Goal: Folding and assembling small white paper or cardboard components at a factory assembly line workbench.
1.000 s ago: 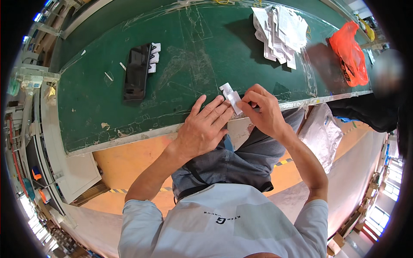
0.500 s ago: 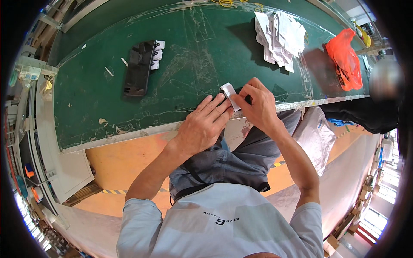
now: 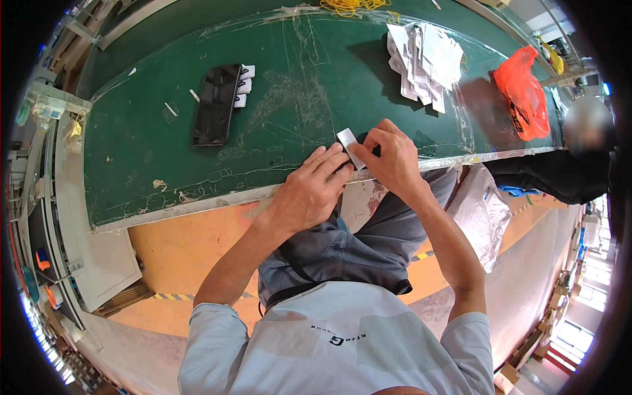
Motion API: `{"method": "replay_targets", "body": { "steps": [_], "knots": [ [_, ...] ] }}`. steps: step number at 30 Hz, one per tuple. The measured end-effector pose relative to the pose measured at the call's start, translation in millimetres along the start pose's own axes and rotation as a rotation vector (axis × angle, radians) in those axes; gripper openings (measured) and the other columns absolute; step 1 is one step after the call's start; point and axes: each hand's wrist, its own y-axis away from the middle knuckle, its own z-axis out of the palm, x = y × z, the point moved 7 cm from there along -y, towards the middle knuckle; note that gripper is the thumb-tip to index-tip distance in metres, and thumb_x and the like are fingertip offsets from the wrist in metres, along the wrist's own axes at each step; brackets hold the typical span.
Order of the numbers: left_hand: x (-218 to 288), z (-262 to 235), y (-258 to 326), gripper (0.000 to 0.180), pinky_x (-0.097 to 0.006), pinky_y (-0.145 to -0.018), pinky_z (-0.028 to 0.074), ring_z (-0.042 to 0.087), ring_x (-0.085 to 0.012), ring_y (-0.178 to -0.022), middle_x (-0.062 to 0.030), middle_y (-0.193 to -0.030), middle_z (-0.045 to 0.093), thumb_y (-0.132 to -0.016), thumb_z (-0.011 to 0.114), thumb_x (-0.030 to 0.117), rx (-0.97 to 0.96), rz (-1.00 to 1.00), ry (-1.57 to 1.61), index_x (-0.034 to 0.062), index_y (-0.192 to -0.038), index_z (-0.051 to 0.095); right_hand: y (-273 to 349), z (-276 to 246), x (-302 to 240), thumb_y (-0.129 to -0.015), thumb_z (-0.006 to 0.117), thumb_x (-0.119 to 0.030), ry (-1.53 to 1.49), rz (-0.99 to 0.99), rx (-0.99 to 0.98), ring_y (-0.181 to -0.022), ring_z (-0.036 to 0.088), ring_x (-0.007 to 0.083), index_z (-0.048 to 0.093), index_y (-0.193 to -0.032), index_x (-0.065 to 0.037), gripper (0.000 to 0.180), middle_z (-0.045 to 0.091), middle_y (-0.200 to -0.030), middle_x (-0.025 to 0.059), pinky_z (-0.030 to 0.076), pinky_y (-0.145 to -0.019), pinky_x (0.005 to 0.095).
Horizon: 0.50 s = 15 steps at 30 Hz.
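A small folded white paper piece [image 3: 349, 146] lies tilted at the front edge of the green table. My left hand [image 3: 312, 187] lies beside it, fingers stretched out, with the fingertips against its left side. My right hand [image 3: 394, 158] is closed at its right side, the thumb on the paper and the fingers curled. Part of the piece is hidden by the thumb and fingers. Farther left, a black phone [image 3: 216, 105] rests on the table, and several small white pieces [image 3: 245, 85] with dark marks stick out along its right side.
A loose pile of white paper pieces [image 3: 424, 62] lies at the far right. Beyond it are a red plastic bag [image 3: 525, 95] and a person in dark clothing [image 3: 553, 176]. Yellow bands [image 3: 352, 5] lie at the back of the green table [image 3: 276, 125]. A silvery-pink cloth [image 3: 484, 214] hangs near my right knee.
The paper piece looks flatter and smoother on top than before. Both hands stay at nearly the same spot around it, and the view has shifted slightly.
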Motion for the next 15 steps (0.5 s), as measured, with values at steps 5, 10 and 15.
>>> {"method": "replay_targets", "body": {
  "steps": [5,10,15],
  "knots": [
    [1,-10,-7,0.076,-0.053,-0.122,0.035,0.042,-0.0381,-0.148,-0.0161,-0.153,0.051,-0.079,0.084,0.019,0.008,-0.076,0.046,0.0037,-0.147,0.055,1,1,2,-0.090,0.077,-0.030,0.002,-0.024,0.021,-0.075,0.068,0.0337,0.070,-0.075,-0.003,0.032,0.064,-0.091,0.0116,0.052,-0.067,0.0453],
    [-1,2,-3,0.085,-0.054,-0.125,0.029,0.036,-0.0393,-0.152,-0.0159,-0.162,0.043,-0.079,0.085,0.026,-0.102,-0.112,0.005,0.0055,-0.153,0.050,4,-2,-3,-0.090,0.076,-0.026,0.056,-0.061,0.016,-0.075,0.067,0.0349,0.067,-0.075,-0.003,0.029,0.063,-0.089,0.0113,0.052,-0.067,0.0444],
    [0,0,-4,0.087,-0.054,-0.125,0.028,0.034,-0.0383,-0.154,-0.0151,-0.164,0.041,-0.078,0.087,0.028,-0.148,-0.094,-0.007,0.0165,-0.156,0.050,20,-11,3,-0.089,0.075,-0.020,0.027,-0.129,0.032,-0.072,0.065,0.0344,0.066,-0.077,-0.002,0.023,0.061,-0.086,0.0121,0.051,-0.064,0.0448]
  ]
}}
